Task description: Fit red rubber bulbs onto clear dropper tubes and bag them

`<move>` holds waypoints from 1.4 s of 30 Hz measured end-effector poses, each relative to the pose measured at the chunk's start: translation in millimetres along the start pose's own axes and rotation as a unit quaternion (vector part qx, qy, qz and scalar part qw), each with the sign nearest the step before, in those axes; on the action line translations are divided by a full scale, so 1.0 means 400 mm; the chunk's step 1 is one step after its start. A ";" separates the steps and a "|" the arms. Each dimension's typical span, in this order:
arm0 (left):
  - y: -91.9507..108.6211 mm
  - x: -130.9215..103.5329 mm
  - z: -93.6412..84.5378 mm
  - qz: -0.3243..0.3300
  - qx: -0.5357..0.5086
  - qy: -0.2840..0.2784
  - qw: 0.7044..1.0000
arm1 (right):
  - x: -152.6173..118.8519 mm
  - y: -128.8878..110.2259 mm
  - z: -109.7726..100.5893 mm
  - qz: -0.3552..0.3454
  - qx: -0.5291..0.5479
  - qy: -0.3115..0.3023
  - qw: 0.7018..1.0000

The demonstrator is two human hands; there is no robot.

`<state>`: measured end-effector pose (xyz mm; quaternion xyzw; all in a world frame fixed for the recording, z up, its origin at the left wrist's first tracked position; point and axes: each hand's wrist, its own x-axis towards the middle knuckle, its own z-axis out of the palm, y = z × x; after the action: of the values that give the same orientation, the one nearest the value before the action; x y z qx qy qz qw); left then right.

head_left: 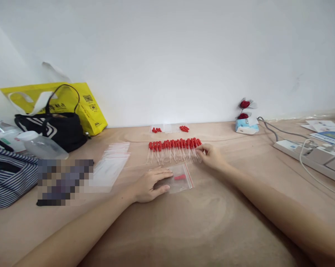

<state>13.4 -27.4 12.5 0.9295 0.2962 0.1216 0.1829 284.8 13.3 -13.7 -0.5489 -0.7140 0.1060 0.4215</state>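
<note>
A row of clear droppers with red bulbs (174, 144) lies across the table, red ends toward the wall. My right hand (210, 155) is at the row's right end, thumb and fingers pinched on the last dropper (198, 152). In front of the row lies a clear zip bag (181, 185) with a red seal line, its seal side facing right. Inside it shows a single red bulb (180, 177). My left hand (153, 185) rests on the bag's left part, fingers stretched out and thumb apart.
Flat zip bags (108, 170) lie in a stack on the left. Behind the row are two small groups of red bulbs (184, 128) on clear bags. Bags and bottles (43, 144) crowd the left; a tissue pack (246, 128) and power strip (314, 155) are right.
</note>
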 end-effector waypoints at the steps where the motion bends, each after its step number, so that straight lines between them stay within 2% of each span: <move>1: 0.000 -0.002 -0.003 0.003 -0.001 -0.003 1.000 | 0.029 0.022 -0.001 0.029 -0.020 0.025 0.999; 4: 0.002 -0.003 -0.004 0.011 -0.001 -0.003 1.000 | 0.106 0.076 0.006 0.088 -0.073 0.065 0.991; 7: 0.002 -0.003 -0.002 0.008 -0.002 -0.006 1.000 | 0.152 0.105 0.028 0.125 -0.031 0.060 0.990; 12: 0.000 -0.003 0.001 0.003 0.003 -0.015 1.000 | 0.179 0.118 0.058 0.147 0.038 0.058 0.987; 17: -0.004 -0.003 0.005 0.007 -0.003 -0.010 1.000 | 0.187 0.112 0.024 0.173 0.127 0.061 0.975; 20: -0.008 -0.003 0.008 0.010 -0.003 -0.009 1.000 | 0.159 0.098 -0.015 0.171 0.218 0.067 0.958; 23: -0.012 -0.002 0.011 -0.003 0.000 -0.013 1.000 | 0.094 0.071 -0.037 0.186 0.373 0.097 0.904; 25: -0.014 -0.002 0.013 -0.011 0.001 -0.012 1.000 | 0.042 0.047 -0.035 0.208 0.430 0.117 0.871; 27: -0.015 -0.001 0.014 -0.014 0.000 -0.007 1.000 | -0.004 0.021 -0.023 0.229 0.457 0.116 0.851; 31: -0.010 -0.002 0.014 -0.016 -0.001 0.002 1.000 | -0.059 -0.017 0.006 0.248 0.479 0.083 0.838; 37: -0.007 -0.002 0.014 -0.018 0.001 0.009 1.000 | -0.084 -0.044 0.019 0.255 0.500 0.059 0.825; 42: -0.006 -0.001 0.011 -0.015 0.003 0.012 1.000 | -0.085 -0.046 0.011 0.251 0.490 0.102 0.829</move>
<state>13.4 -27.1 7.5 0.9241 0.3124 0.1291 0.1785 270.1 -21.9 -21.8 -0.4385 -0.3593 0.4869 0.6645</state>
